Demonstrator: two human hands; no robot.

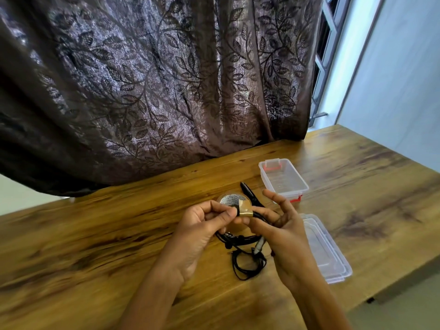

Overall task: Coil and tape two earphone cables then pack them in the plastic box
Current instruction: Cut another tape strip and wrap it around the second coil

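Both hands are raised over the wooden table [95, 234]. My left hand [202, 225] pinches a coiled black earphone cable [238, 239], which hangs below the fingers. A brownish piece of tape [245, 210] sits on the coil where my fingertips meet. My right hand [283, 229] holds the other side of the coil, thumb at the tape, fingers spread. A second black earphone cable [248, 264] lies loosely coiled on the table below. The clear plastic box [283, 179] with red clasps stands open behind my right hand. Its lid [326, 248] lies to the right.
A tape roll [229, 198] lies just behind my hands, partly hidden. Black-handled scissors [250, 192] lie between the roll and the box. A dark leaf-patterned curtain [142, 91] hangs along the table's far edge. The table's right edge drops off near the lid.
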